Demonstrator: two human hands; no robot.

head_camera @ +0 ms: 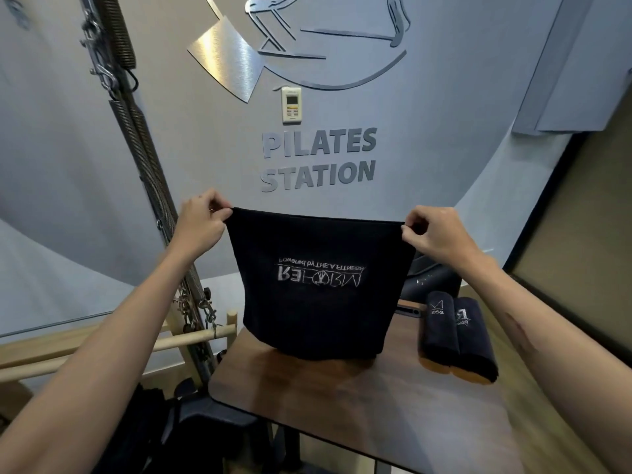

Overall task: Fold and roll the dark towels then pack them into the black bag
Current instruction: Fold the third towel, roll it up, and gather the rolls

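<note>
I hold a towel [316,285] up between my hands — left hand [201,222] and right hand [432,234] each pinching a top corner, hem brushing the table [342,398]. Two rolls [456,336] lie below my right. Folding step — next, I judge, bring corners together.

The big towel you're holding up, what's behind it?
Behind the held towel a dark object peeks out on the table. The rest of it is covered.

Both arms reach forward to mid-frame, raised. The left hand [198,222] and right hand [432,232] each pinch — fingers curled, thumbs inward.
</note>
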